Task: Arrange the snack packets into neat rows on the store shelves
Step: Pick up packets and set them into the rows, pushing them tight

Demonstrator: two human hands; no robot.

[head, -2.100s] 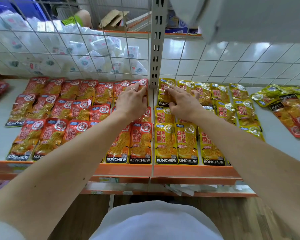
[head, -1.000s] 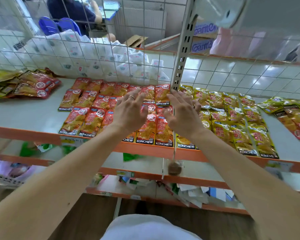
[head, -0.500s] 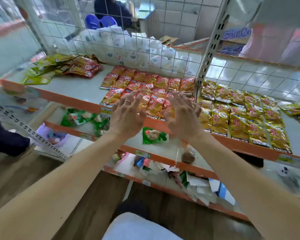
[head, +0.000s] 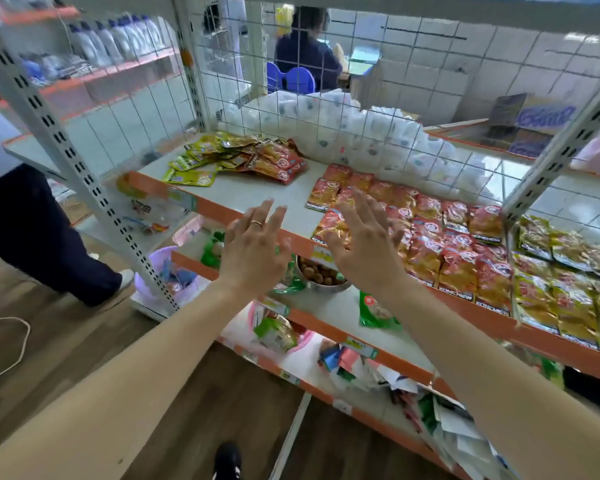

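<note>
Red snack packets (head: pixel 426 230) lie in rows on the grey shelf (head: pixel 257 188), with yellow packets (head: pixel 565 282) in rows to their right. A loose heap of green-yellow and red packets (head: pixel 236 157) sits at the shelf's far left corner. My left hand (head: pixel 253 251) hovers in front of the orange shelf edge, fingers spread, holding nothing. My right hand (head: pixel 364 244) hovers beside it over the near left corner of the red rows, fingers straight, also empty.
A metal bowl of brown nuts (head: pixel 321 275) and green packets (head: pixel 374 310) sit on the lower shelf. Wire mesh (head: pixel 326 98) backs the shelf, white bags behind it. A person's leg (head: pixel 42 237) stands at the left by a slotted upright (head: pixel 84 181).
Both hands lifted off the packet rows and drew back from the shelf, open. The view swung left, bringing the loose heap at the shelf's left end and a person's leg into sight.
</note>
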